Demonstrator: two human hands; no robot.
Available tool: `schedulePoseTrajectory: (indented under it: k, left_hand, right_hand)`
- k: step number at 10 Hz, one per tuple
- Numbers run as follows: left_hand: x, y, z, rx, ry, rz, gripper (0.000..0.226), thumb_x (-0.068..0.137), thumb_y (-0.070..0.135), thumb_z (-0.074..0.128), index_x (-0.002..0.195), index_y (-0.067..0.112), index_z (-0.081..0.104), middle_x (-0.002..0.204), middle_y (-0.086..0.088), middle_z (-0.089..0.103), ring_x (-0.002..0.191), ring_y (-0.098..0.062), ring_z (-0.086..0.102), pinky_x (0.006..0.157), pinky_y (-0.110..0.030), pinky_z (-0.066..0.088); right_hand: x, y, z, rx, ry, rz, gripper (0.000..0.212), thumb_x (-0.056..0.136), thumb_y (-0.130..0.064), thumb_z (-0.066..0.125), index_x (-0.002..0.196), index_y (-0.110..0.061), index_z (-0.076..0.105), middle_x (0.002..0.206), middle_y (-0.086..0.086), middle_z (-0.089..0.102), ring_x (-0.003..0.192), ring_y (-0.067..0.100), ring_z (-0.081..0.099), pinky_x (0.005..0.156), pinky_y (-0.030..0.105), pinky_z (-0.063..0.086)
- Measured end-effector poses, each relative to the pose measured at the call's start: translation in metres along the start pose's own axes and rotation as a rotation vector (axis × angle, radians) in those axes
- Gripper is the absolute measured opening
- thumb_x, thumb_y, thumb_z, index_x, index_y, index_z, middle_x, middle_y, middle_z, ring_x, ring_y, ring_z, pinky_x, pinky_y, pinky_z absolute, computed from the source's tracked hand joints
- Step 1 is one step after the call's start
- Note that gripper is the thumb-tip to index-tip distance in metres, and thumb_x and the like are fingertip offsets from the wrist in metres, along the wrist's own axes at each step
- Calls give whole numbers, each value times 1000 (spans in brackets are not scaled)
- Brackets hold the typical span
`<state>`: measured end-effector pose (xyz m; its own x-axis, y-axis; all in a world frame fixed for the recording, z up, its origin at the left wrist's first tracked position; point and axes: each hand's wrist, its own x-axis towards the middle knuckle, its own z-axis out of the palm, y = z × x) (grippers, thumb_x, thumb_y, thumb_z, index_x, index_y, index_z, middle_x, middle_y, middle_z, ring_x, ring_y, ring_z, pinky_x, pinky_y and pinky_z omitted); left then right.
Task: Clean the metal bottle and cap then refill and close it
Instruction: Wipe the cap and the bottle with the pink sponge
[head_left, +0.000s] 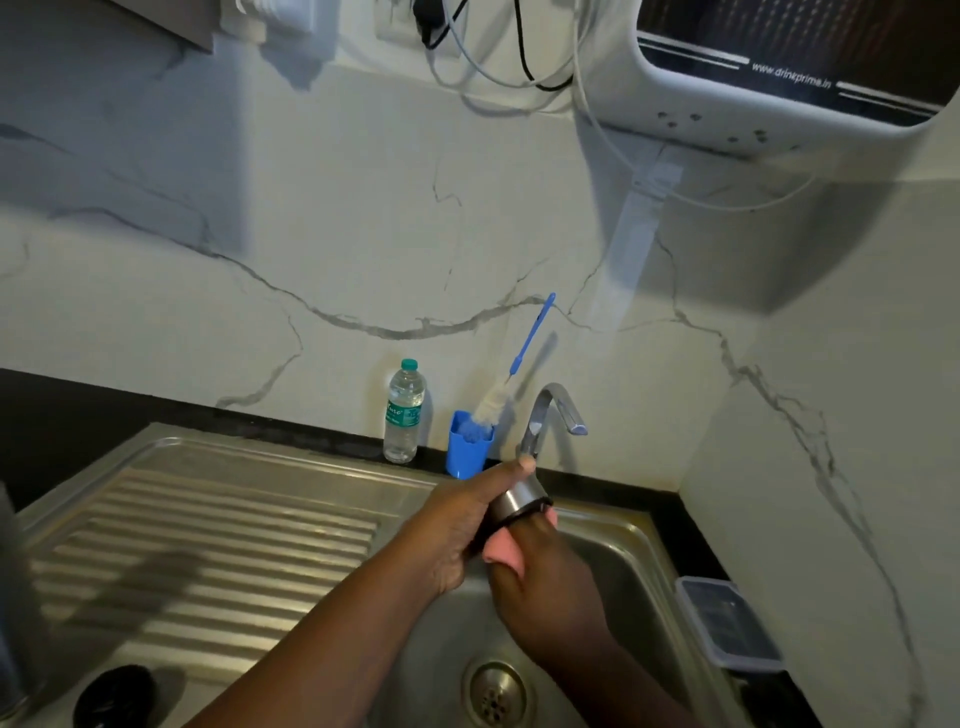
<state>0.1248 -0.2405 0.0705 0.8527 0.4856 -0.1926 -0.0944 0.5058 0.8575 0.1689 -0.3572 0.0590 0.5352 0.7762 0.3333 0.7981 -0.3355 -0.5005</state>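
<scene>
Between both hands (467, 525), metal cap (515, 500)

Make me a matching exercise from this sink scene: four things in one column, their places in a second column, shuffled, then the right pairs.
Things:
1. metal cap
2. bottle brush
3. plastic water bottle
4. lidded plastic box

Places:
A. on the counter right of the sink
B. standing in the blue cup
C. held in the left hand over the basin
D. upright against the wall, left of the blue cup

Pairs: 1-C, 2-B, 3-D, 4-A
</scene>
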Motion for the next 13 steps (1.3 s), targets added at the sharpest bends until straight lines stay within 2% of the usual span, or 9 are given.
schedulePoseTrajectory:
  k: [1,2,3,5,6,7,8,9,13]
  left_hand:
    - [4,-14,12,28,27,44,61,65,36,86,113,4,65,95,-15,75,84,-27,72,72,-33,57]
    - [11,-30,28,3,-31,118,81,57,46,89,117,-1,62,97,-16,69,87,-27,66,75,-37,54]
    - [23,-36,53,41,-88,146,89,52,52,90,119,2,61,102,-18,64,90,-27,62,78,-37,52]
    - [42,-52,101,212,76,-8,70,65,59,75,116,11,67,103,-10,75,101,-25,69,101,-42,48]
    - [45,-65,117,257,102,1,61,69,44,77,114,5,67,104,-14,75,101,-29,70,98,-40,52]
    - [48,-78,119,272,89,75,64,78,43,76,121,-2,61,109,-19,72,96,-29,70,85,-37,55]
    - [53,-92,111,177,52,128,70,66,42,81,114,-6,65,107,-28,67,86,-30,67,72,-34,56]
    - [56,-99,116,82,38,141,41,67,34,71,99,8,78,107,-24,71,92,-31,70,80,-38,57]
    - [45,-108,34,310,666,296,59,50,42,83,94,9,64,87,-10,71,79,-23,66,71,-34,51]
  right_hand:
    - [-1,3,-12,546,-17,308,30,91,-14,53,115,-30,57,104,0,67,87,16,65,74,29,54]
    - [4,30,-36,1826,-391,776,60,60,6,72,117,-3,54,94,21,62,47,22,57,35,25,45]
    - [2,60,-58,2226,-485,717,91,44,9,77,128,-6,48,99,23,59,41,21,54,29,24,43]
    - [-1,107,-77,965,-74,358,12,85,-17,52,89,-17,63,72,9,62,60,19,61,53,25,45]
    - [-5,128,-75,536,-11,158,26,89,-18,56,112,-28,62,89,-10,64,81,0,60,63,7,42]
    - [-7,140,-86,901,-118,369,23,90,-6,54,108,-15,65,70,-3,65,56,7,63,48,13,47]
    - [-4,154,-94,1972,-497,783,43,71,3,65,113,-3,55,82,20,61,38,21,53,30,20,39]
    - [-4,162,-96,2424,-622,703,96,39,10,81,127,-7,49,102,28,56,39,22,52,29,24,43]
    - [5,174,-60,1857,-569,891,36,79,-30,61,110,-12,62,107,25,65,103,54,57,76,54,52]
